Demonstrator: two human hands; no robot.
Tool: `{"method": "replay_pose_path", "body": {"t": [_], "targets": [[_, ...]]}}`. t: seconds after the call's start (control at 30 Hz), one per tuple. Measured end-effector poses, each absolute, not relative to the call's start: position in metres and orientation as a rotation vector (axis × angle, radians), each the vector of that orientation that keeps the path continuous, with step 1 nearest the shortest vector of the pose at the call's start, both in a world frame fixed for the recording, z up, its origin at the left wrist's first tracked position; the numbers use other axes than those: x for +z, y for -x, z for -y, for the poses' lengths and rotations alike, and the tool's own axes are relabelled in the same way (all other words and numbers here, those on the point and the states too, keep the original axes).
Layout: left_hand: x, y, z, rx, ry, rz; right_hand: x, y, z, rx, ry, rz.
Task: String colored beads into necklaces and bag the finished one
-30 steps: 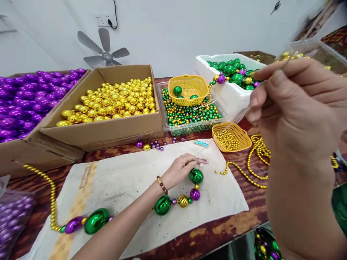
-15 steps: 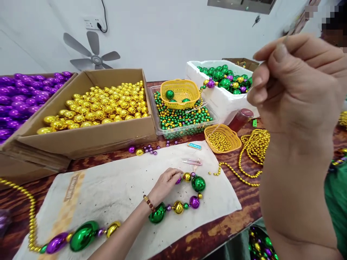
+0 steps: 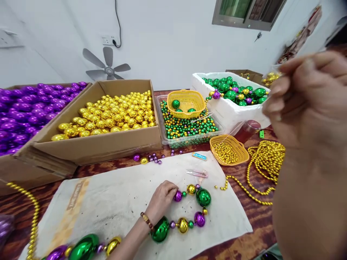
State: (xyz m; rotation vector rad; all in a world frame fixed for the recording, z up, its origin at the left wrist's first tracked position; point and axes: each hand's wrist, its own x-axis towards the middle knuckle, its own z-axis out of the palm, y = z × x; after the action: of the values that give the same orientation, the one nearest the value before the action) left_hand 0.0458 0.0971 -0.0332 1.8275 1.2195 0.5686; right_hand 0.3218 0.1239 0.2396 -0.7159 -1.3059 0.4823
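Observation:
My left hand (image 3: 162,198), with a brown bead bracelet on the wrist, rests on the cloth. Its fingers are closed at a small purple bead (image 3: 178,195) on the end of a strand. From there the bead strand (image 3: 200,219) curves round in green, gold and purple balls, and a large green ball (image 3: 160,229) lies against my wrist. More of the beads, including a large green one (image 3: 84,247), lie to the left of my forearm. Raised close to the camera at right, my right hand (image 3: 311,97) is blurred, thumb and fingers pinched together; whatever is between them cannot be made out.
Boxes of purple balls (image 3: 24,112) and gold balls (image 3: 114,112) stand at the back left. Behind the cloth (image 3: 108,195) are a plastic tray of small beads (image 3: 189,130), yellow baskets (image 3: 229,164) and a foam box (image 3: 225,112). Small scissors (image 3: 197,173) lie on the cloth.
The view has shifted, so the table sits lower and further right. My left fingers have drawn back slightly, showing more of the purple bead. The right hand remains raised, now more blurred.

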Motion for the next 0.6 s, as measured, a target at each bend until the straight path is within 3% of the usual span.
{"method": "replay_pose_path", "body": {"t": [0.2, 0.37, 0.6], "targets": [[-0.03, -0.03, -0.091, 0.579, -1.775, -1.309, 0.188, -0.277, -0.13, 0.813, 0.769, 1.336], [-0.021, -0.001, -0.098, 0.616, -1.674, -1.426, 0.109, -0.249, -0.125, 1.116, 0.882, 1.24], [0.068, 0.027, -0.16, 1.115, -1.848, -1.477, -0.013, -0.214, -0.104, 1.423, 1.025, 0.852]]}}
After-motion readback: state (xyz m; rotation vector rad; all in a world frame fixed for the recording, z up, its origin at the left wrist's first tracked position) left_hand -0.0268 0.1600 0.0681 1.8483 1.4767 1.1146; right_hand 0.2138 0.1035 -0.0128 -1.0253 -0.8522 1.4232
